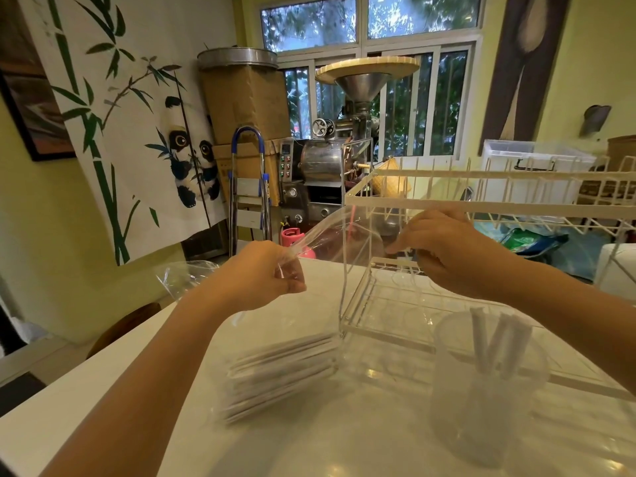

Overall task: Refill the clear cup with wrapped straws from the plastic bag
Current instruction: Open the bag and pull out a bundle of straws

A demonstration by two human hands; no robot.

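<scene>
A clear plastic bag (330,235) is stretched between my two hands above the white table (309,442). My left hand (265,273) pinches its left edge. My right hand (444,249) grips its right edge. The bag's lower part lies on the table and holds a flat bundle of white wrapped straws (278,373). The clear cup (488,390) stands at the right front, with a few wrapped straws (495,342) leaning inside it.
A clear acrylic rack (389,315) stands behind the cup. A white wire dish rack (499,191) spans the right at hand height. Crumpled clear plastic (182,277) lies at the table's far left edge. A metal machine and a ladder stand beyond the table.
</scene>
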